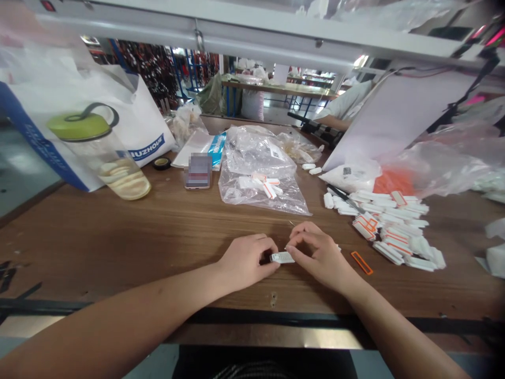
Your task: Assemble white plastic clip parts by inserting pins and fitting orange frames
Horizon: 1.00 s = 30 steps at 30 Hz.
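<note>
Head view, looking down on a wooden bench (pixel 118 242): the left hand (pixel 246 261) is curled nearly closed, pinching one end of a small white tag (pixel 282 257) between thumb and fingers. The right hand (pixel 319 255), also mostly closed, grips the tag's other end with its fingertips, so the tag sits between both hands. An orange strip (pixel 362 262) lies just beside the right hand. Farther right is a heap of white pieces (pixel 389 231), some with orange edging; ahead, a clear plastic bag (pixel 256 181) lies on the bench.

Head-worn view, facing forward and down, close over a wooden workbench (pixel 118 242), white tag (pixel 282 257) just below centre
</note>
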Tool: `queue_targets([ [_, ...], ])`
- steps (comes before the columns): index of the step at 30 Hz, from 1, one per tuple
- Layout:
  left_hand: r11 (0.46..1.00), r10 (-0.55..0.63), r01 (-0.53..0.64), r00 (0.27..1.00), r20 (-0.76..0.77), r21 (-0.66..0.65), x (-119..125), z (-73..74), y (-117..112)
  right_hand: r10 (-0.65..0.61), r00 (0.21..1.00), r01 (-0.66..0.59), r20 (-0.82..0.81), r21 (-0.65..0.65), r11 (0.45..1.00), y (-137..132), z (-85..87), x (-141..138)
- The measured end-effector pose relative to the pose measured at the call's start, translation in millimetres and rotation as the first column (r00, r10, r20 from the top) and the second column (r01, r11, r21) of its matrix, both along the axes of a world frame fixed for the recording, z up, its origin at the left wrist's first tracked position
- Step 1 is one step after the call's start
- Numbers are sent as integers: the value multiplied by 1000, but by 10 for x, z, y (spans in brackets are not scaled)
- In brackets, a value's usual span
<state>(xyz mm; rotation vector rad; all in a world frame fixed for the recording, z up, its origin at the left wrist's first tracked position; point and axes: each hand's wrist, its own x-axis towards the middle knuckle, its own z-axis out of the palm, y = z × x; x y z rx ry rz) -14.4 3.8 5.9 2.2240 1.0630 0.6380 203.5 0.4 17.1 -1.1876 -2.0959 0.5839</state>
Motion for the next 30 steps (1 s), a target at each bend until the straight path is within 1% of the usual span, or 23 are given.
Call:
queue_targets([
  [7,1000,12,-12,1000,-3,9,12,-14,-3,63,998,-62,17,-28,998,-39,28,-74],
  [13,1000,6,-6,1000,1,10,12,-4,-1,102,994,-100,40,-42,994,-45,14,-74],
  [21,1000,8,-8,1000,3,17,9,-36,6,117,989,-124,95,64,990,-56,41,-129],
  [25,1000,4,-5,1000,22,17,7,-46,2,105,979,-128,178,126,984,-70,65,-120],
  [27,1000,12,-12,1000,27,11,7,-39,-2,95,976,-123,197,137,983,-72,75,-93],
  [30,1000,26,-27,999,24,3,8,-20,-5,93,979,-120,180,145,982,-66,91,-47],
])
